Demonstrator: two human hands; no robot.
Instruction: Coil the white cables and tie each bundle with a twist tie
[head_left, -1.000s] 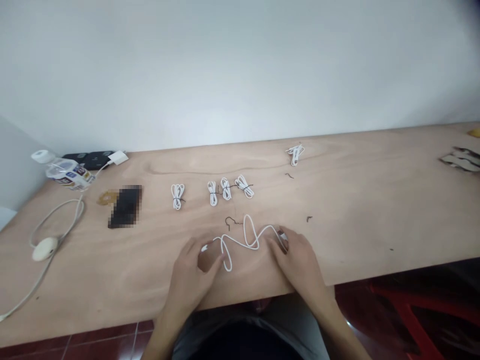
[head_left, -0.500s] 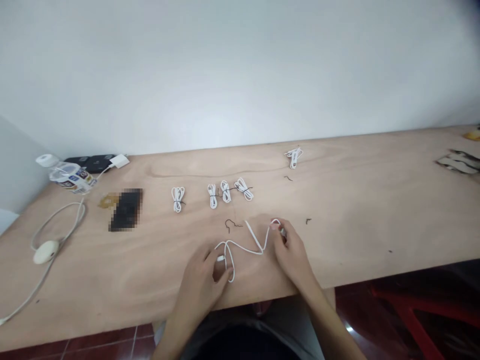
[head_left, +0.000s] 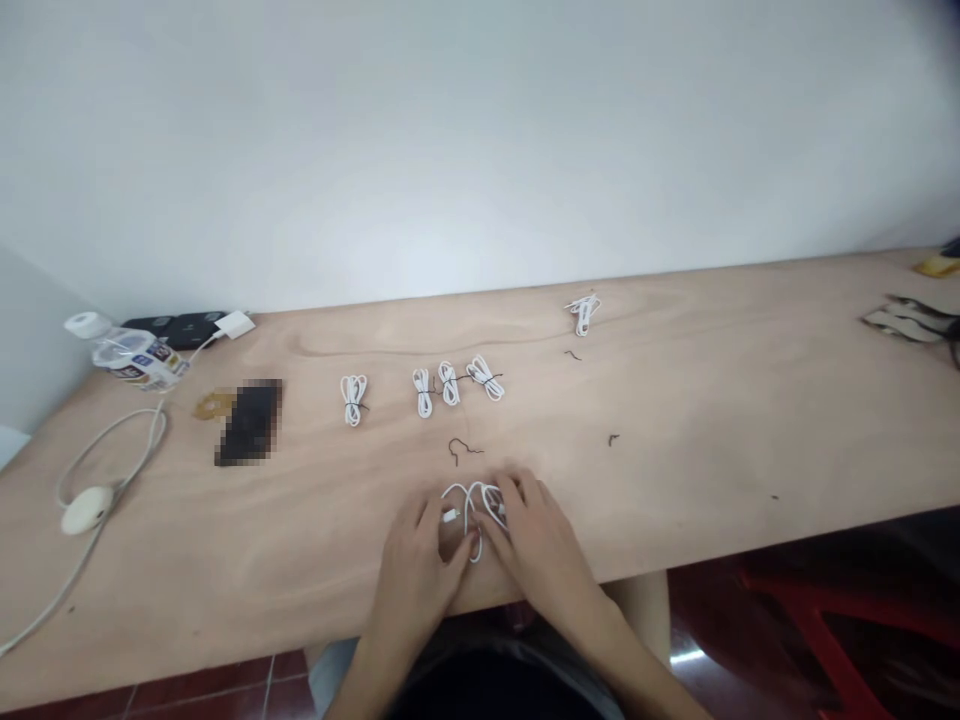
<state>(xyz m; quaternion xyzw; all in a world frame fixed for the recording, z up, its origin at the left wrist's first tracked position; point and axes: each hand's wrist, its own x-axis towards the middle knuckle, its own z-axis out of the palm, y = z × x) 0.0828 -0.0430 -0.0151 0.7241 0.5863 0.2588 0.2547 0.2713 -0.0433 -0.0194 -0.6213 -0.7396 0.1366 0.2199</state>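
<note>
Between my two hands, close to the table's front edge, a loose white cable [head_left: 470,500] is gathered into loops. My left hand [head_left: 420,550] grips its left side between thumb and fingers, with a white plug end showing beside the fingertips. From the right, my right hand [head_left: 536,535] is closed around the other loops, its fingers partly hiding them. A bent black twist tie [head_left: 463,448] lies just beyond the cable. Farther back, several white cables sit in tied bundles, among them one bundle [head_left: 486,379] with a dark tie around it.
Another white cable bundle [head_left: 583,314] lies near the wall, with small dark ties around it. On the left are a plastic bottle [head_left: 127,355], a blurred dark object [head_left: 249,422] and a white cord with a round switch [head_left: 86,510]. A red stool [head_left: 810,610] stands below right.
My right hand has moved left and nearer to me, bringing its part of the cable beside my left hand. The stretched cable is now bunched into loops.
</note>
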